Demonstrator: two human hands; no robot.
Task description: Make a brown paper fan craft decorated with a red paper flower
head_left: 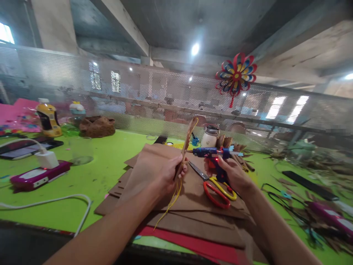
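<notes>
My left hand (171,171) is closed around a thin brown cardboard piece (188,138) held upright on its edge, with yellow string (173,200) hanging below it. My right hand (230,169) grips a blue hot glue gun (212,152) with a small red light glowing on it. The gun's nozzle points left and meets, or nearly meets, the cardboard piece; I cannot tell which. Under the hands lies a stack of brown cardboard sheets (193,198). Scissors (219,191) with one red and one yellow handle rest on the stack, below the glue gun.
On the left are a purple power strip (41,176) with a white charger, a phone (22,149), a clear cup (81,151) and a yellow bottle (48,117). A white jar (210,136) stands behind. Cords, another purple strip (331,219) and brown scraps lie right. Perforated metal screens the back.
</notes>
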